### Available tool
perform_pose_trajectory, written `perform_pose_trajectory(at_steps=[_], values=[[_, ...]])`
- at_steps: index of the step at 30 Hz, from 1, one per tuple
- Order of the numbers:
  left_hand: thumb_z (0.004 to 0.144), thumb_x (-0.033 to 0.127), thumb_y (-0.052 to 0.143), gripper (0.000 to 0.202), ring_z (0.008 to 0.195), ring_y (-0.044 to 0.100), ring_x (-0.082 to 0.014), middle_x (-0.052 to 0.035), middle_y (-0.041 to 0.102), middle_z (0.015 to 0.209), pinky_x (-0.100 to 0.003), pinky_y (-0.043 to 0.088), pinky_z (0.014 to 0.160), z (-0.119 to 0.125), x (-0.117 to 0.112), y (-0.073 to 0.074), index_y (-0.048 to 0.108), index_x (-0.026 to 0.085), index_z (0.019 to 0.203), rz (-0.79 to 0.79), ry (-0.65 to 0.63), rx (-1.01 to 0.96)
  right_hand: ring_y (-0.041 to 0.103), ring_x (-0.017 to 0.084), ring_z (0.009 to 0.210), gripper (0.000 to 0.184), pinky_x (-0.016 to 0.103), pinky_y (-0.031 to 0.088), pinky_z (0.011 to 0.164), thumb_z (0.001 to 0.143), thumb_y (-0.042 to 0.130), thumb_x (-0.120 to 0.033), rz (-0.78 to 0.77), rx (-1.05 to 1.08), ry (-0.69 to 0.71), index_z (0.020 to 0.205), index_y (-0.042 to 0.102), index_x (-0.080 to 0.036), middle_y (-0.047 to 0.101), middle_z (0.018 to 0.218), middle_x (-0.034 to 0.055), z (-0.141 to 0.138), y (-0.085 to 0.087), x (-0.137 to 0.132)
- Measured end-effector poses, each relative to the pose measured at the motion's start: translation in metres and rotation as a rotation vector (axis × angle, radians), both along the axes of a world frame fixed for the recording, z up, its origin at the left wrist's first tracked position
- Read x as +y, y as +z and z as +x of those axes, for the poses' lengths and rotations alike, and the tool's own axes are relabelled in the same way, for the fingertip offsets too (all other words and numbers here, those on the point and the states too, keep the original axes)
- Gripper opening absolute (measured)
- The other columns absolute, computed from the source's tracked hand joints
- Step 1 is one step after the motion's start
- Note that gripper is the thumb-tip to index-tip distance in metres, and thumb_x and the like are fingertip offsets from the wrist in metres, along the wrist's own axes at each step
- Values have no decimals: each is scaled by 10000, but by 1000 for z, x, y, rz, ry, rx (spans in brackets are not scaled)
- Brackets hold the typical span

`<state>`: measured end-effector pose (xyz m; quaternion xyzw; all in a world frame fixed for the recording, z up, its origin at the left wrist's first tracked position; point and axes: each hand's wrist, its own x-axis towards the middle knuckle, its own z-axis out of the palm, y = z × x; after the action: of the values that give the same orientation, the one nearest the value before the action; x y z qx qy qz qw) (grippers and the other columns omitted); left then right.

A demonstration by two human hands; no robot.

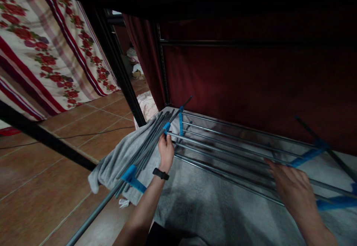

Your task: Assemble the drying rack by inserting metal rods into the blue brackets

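Observation:
A rack of thin grey metal tubes point(217, 148) joined by blue plastic connectors point(166, 127) lies across a grey blanket. At its left end, my left hand point(166, 151), with a dark wristband, has its fingers closed on a tube just below a blue connector. My right hand point(292, 186) reaches over the right part of the rack, fingers curled around a tube; its fingertips are partly hidden. A long side pole point(97, 210) runs through the left connectors toward the lower left. More blue connectors point(302, 158) hold the tubes at the right end.
Several loose tubes point(147, 145) lie bundled on the grey blanket point(111, 168) at left. Black metal posts point(117, 63) and a dark overhead surface frame the space. A dark red curtain point(237, 78) hangs behind. Brown floor tiles point(25, 175) carry a thin cable; a floral cloth point(55, 52) hangs beyond.

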<state>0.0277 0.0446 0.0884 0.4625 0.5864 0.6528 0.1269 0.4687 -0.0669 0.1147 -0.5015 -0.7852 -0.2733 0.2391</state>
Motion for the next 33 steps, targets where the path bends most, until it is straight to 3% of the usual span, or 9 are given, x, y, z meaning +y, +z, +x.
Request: perform_pose_trajectory(at_steps=[7, 16, 26, 33], values=[[1018, 459, 481, 305, 1230, 644, -296, -118, 717, 1073, -481, 450, 1155, 1, -1, 3, 638, 198, 1034, 0, -2, 35, 633, 233, 794, 667, 393, 442, 771, 1020, 513, -178, 11, -20, -8, 1638, 312, -327, 707, 919, 41, 2, -1, 3], [1015, 466, 481, 338, 1145, 677, -300, -132, 731, 1097, -481, 492, 1103, 0, -1, 1, 678, 191, 1007, -8, -1, 43, 661, 200, 865, 394, 354, 448, 862, 1025, 563, -196, 85, 27, 50, 1419, 578, -218, 731, 1042, 61, 5, -8, 8], [1004, 456, 501, 338, 1271, 639, -312, -146, 734, 1157, -503, 428, 1201, 0, 0, 2, 677, 190, 1115, 3, 8, 38, 700, 220, 896, 507, 373, 487, 873, 1029, 577, -247, 83, 100, 82, 1532, 515, -273, 755, 1088, 61, 11, -18, 8], [1009, 435, 517, 338, 1325, 617, -311, -142, 733, 1215, -487, 424, 1210, 0, -3, 4, 687, 187, 1163, 5, -9, 25, 699, 225, 904, 487, 374, 484, 862, 1033, 565, -250, 43, 101, 91, 1517, 530, -284, 750, 1084, 58, 12, -17, 5]])
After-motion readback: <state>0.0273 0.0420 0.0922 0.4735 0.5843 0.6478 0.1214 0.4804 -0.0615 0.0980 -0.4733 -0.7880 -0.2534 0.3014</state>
